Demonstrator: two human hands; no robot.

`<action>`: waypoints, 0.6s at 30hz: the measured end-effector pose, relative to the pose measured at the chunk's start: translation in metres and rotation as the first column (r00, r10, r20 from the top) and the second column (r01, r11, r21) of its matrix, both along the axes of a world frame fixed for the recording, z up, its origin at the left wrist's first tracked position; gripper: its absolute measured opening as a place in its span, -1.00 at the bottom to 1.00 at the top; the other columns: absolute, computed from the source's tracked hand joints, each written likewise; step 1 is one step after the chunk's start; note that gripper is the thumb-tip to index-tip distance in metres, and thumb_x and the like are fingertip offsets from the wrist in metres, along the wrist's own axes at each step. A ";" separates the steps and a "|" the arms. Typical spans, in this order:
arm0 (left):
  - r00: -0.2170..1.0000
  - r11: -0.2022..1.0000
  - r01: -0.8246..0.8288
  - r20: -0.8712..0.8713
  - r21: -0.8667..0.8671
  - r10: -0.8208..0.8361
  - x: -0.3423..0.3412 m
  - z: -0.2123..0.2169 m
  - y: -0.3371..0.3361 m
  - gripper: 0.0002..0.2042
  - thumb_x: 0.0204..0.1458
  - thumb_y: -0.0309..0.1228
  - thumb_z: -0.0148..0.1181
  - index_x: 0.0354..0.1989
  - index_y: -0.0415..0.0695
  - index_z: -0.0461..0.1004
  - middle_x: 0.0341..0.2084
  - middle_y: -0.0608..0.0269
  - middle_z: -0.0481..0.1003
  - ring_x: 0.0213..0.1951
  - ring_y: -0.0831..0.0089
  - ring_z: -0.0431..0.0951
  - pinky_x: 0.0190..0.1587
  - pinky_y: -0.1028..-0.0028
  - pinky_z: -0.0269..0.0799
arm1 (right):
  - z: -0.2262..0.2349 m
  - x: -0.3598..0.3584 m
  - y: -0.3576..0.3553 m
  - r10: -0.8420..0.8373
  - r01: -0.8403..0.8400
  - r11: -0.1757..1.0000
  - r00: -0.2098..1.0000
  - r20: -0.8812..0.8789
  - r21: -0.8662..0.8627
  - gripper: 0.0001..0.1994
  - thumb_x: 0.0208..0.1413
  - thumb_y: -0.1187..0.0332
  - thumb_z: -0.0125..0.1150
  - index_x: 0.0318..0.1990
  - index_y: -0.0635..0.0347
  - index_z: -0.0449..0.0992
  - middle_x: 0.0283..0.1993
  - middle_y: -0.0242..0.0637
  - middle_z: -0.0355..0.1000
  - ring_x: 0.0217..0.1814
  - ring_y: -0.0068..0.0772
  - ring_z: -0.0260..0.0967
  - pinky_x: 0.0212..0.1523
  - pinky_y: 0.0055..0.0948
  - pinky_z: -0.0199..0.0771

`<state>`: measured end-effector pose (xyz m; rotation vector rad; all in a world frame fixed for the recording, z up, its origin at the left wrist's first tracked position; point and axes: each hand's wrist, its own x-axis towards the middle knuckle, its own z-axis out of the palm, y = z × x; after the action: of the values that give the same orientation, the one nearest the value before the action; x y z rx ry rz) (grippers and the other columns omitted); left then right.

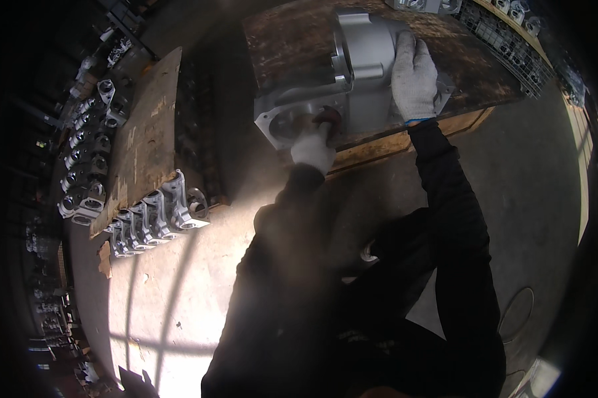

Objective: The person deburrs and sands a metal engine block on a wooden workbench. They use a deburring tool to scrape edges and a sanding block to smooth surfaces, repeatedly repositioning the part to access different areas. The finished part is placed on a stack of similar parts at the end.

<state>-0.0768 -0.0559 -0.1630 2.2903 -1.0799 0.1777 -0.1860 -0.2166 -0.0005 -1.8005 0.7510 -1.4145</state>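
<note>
A large grey metal casting, like a housing with a squared flange and a round opening, lies on a dark, worn wooden bench. My left hand, in a pale work glove, is at the near left end of the casting, beside the round opening. Its fingers are closed round a small dark red thing whose kind I cannot make out. My right hand, gloved too, rests on the casting's right side with its fingers stretched out along the metal. The thumb is hidden.
On the left, a worn wooden board stands beside a row of grey castings. More castings line the floor beyond. A wire basket is at the far right. Sunlight falls across the floor; a thin cable loop lies lower right.
</note>
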 end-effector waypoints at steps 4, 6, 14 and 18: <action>0.943 0.988 -0.008 -0.328 0.155 0.059 0.005 0.015 0.040 -0.65 0.19 -0.35 0.21 0.17 -0.03 0.58 0.06 0.02 0.63 0.01 0.02 0.66 0.03 0.17 0.58 | -0.039 -0.040 0.010 0.098 -0.083 0.986 0.991 0.096 -0.144 -0.45 0.46 0.06 0.16 0.39 0.28 0.33 0.17 0.12 0.58 0.15 0.02 0.60 0.18 -0.14 0.56; 0.711 0.913 -0.157 -0.684 -0.377 -0.160 -0.023 0.005 0.047 -0.60 0.19 -0.38 0.22 0.22 -0.09 0.55 0.01 0.10 0.63 -0.04 0.16 0.69 -0.04 0.22 0.59 | -0.084 -0.068 0.025 0.143 -0.160 0.984 0.973 0.182 0.079 -0.44 0.40 0.19 0.29 0.42 0.27 0.31 0.35 0.09 0.46 0.39 -0.08 0.45 0.28 -0.24 0.52; 0.694 0.762 -0.253 -0.661 -0.596 -0.286 -0.155 -0.021 -0.037 -0.55 0.21 -0.35 0.37 0.24 -0.24 0.50 0.03 0.14 0.61 0.08 0.38 0.58 0.12 0.35 0.51 | -0.217 -0.111 0.074 0.192 -0.957 -0.081 0.260 0.946 0.279 -0.48 0.48 -0.02 0.09 0.36 0.15 0.41 0.24 -0.27 0.48 0.29 -0.32 0.42 0.34 -0.33 0.41; 0.715 0.825 -0.080 -0.609 -0.560 -0.344 -0.149 0.010 -0.063 -0.42 0.11 -0.14 0.50 0.22 -0.18 0.48 0.07 -0.02 0.53 0.12 0.15 0.57 0.17 0.18 0.50 | -0.178 -0.126 0.050 -0.012 -0.747 0.371 0.591 0.807 0.553 -0.59 0.48 0.19 0.11 0.36 0.13 0.38 0.06 -0.26 0.53 -0.04 -0.33 0.53 0.01 -0.39 0.56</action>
<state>-0.2257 -0.1187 -0.1525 1.5093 -0.6623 -0.3745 -0.3118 -0.1661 -0.1782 -0.4192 0.3799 -0.9059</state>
